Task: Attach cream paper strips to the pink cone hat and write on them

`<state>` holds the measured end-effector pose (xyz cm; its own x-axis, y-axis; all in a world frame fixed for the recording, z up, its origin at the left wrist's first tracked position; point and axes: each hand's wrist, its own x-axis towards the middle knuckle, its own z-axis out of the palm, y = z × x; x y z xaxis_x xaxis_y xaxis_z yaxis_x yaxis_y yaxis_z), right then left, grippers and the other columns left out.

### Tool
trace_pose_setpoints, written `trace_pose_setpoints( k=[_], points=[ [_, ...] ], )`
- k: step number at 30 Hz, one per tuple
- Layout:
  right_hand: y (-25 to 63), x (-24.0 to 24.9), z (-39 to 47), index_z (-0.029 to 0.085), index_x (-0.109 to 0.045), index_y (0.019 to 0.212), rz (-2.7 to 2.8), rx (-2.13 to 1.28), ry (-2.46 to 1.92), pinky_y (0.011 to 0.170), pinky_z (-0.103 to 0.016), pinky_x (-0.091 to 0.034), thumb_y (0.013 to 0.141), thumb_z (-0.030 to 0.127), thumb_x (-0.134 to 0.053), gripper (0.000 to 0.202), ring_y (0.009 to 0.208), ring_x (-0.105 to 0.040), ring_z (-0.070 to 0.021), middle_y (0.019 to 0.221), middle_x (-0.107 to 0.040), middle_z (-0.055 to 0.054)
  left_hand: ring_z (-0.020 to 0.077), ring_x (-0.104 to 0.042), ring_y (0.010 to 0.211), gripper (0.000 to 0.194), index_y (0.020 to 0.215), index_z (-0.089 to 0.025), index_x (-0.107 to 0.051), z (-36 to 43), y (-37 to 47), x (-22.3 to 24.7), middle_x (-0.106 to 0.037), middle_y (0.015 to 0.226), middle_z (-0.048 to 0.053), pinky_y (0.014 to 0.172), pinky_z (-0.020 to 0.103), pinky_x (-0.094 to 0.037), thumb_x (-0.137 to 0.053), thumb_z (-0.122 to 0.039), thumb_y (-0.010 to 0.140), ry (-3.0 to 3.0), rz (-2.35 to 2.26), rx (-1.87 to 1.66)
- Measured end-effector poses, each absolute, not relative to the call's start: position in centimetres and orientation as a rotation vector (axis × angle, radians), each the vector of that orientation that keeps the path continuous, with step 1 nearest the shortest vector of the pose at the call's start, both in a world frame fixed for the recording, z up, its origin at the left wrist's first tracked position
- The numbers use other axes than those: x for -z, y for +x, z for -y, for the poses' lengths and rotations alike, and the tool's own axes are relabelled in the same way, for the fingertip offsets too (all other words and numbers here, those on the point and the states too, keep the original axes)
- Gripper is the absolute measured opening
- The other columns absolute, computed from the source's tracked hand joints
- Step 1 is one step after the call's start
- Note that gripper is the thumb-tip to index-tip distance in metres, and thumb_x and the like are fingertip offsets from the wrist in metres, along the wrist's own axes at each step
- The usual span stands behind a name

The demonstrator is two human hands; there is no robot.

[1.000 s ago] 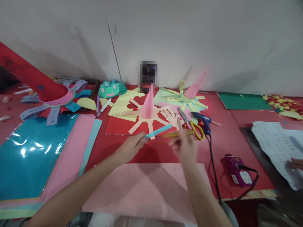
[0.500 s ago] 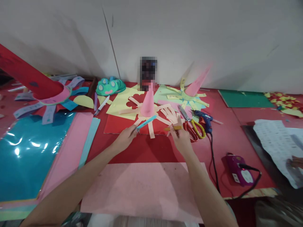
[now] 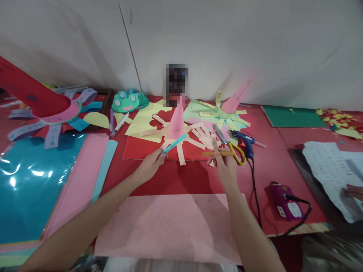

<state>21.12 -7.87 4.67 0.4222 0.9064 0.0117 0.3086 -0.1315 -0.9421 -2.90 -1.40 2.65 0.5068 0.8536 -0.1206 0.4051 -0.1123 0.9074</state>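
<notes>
taking the tall pale-pink paper cone [image 3: 176,126] as the clock's centre, with twelve toward the wall, cream paper strips [image 3: 180,154] fan out round its base, over a glossy red sheet [image 3: 136,149]. the left hand [image 3: 151,165], at seven o'clock, is closed round one end of a slim light-blue tool [image 3: 176,143], whose far end overlaps the cone's base in view; whether they touch, i cannot tell. the right hand [image 3: 225,164], at four o'clock, grips a yellow-orange wooden pencil [image 3: 218,153], tip toward nine, one finger raised.

just beyond that hand, between three and four, lie loose cream paper cut-outs [image 3: 202,136], silver-bladed scissors with a yellow handle loop [image 3: 241,154], and a blue glue gun [image 3: 247,146] on a black cord. a second pink paper cone [image 3: 235,101] leans between two and three, ringed with yellow strips. a stack of green paper frog faces [image 3: 129,102] sits between nine and ten. at six, a wide dull-pink sheet [image 3: 170,226] covers the near edge. farther off, past three, another person's hand [image 3: 354,192] rests on white printed pages [image 3: 323,166].
</notes>
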Motion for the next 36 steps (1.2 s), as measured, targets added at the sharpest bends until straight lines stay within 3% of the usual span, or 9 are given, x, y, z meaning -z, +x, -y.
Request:
trace_pose_setpoints(
  k=[4, 8, 11, 18, 24, 30, 36],
  points=[
    [19.2, -5.6, 8.5, 0.021, -0.054, 0.116, 0.821, -1.010, -1.391, 0.041, -0.020, -0.031, 0.085, 0.039, -0.048, 0.036, 0.045, -0.046, -0.0089, 0.052, -0.053, 0.006, 0.0098, -0.029, 0.053, 0.032, 0.085, -0.019, -0.045, 2.5, -1.4, -3.9, -0.032, 0.059, -0.006, 0.052, 0.024, -0.029, -0.029, -0.046, 0.093, 1.515, -0.901, -0.642],
    [17.0, -6.7, 9.1, 0.020, -0.056, 0.088, 0.728, -1.127, -1.289, 0.038, -0.019, -0.030, 0.084, 0.038, -0.052, 0.019, 0.042, -0.045, -0.0075, 0.050, -0.054, 0.005, 0.0086, -0.027, 0.050, 0.035, 0.086, -0.019, -0.045, 3.3, 0.1, -5.1, -0.030, 0.057, -0.007, 0.051, 0.024, -0.029, -0.033, -0.051, 0.091, 1.360, -0.776, -0.679],
    [16.2, -7.1, 9.3, 0.021, -0.050, 0.077, 0.727, -1.138, -1.264, 0.037, -0.018, -0.030, 0.083, 0.039, -0.053, 0.020, 0.040, -0.044, -0.0068, 0.049, -0.055, 0.005, 0.0086, -0.028, 0.052, 0.038, 0.085, -0.019, -0.044, 3.6, 0.8, -5.6, -0.030, 0.061, -0.006, 0.051, 0.024, -0.030, -0.035, -0.056, 0.089, 1.311, -0.772, -0.668],
    [15.7, -7.7, 9.6, 0.021, -0.050, 0.076, 0.772, -1.146, -1.261, 0.035, -0.018, -0.030, 0.081, 0.041, -0.055, 0.021, 0.039, -0.046, -0.0072, 0.049, -0.054, 0.006, 0.0094, -0.035, 0.060, 0.036, 0.084, -0.020, -0.042, 4.1, 1.4, -6.3, -0.037, 0.073, -0.002, 0.055, 0.023, -0.034, -0.035, -0.055, 0.089, 1.346, -0.747, -0.615],
    [15.4, -8.2, 9.9, 0.019, -0.054, 0.071, 0.874, -1.143, -1.374, 0.034, -0.018, -0.035, 0.079, 0.041, -0.060, 0.025, 0.036, -0.043, -0.0059, 0.051, -0.059, 0.003, 0.0105, -0.038, 0.055, 0.024, 0.083, -0.021, -0.040, 4.3, 1.5, -6.9, -0.039, 0.062, -0.005, 0.053, 0.024, -0.031, -0.030, -0.039, 0.094, 1.673, -0.952, -0.522],
    [14.7, -7.7, 10.5, 0.018, -0.058, 0.076, 0.752, -1.145, -1.378, 0.039, -0.022, -0.047, 0.078, 0.044, -0.061, 0.026, 0.048, -0.058, -0.0125, 0.057, -0.063, 0.000, 0.0122, -0.046, 0.054, 0.019, 0.086, -0.021, -0.041, 4.7, 1.5, -7.8, -0.047, 0.063, -0.004, 0.051, 0.023, -0.031, -0.031, -0.037, 0.091, 1.820, -1.077, -0.481],
    [13.8, -7.3, 10.9, 0.019, -0.059, 0.076, 0.766, -1.195, -1.336, 0.042, -0.025, -0.051, 0.077, 0.045, -0.061, 0.026, 0.052, -0.060, -0.0136, 0.067, -0.065, -0.002, 0.0142, -0.052, 0.058, 0.017, 0.089, -0.021, -0.041, 5.1, 1.8, -7.7, -0.052, 0.065, -0.002, 0.053, 0.025, -0.035, -0.029, -0.032, 0.091, 1.872, -1.075, -0.452]
  ],
)
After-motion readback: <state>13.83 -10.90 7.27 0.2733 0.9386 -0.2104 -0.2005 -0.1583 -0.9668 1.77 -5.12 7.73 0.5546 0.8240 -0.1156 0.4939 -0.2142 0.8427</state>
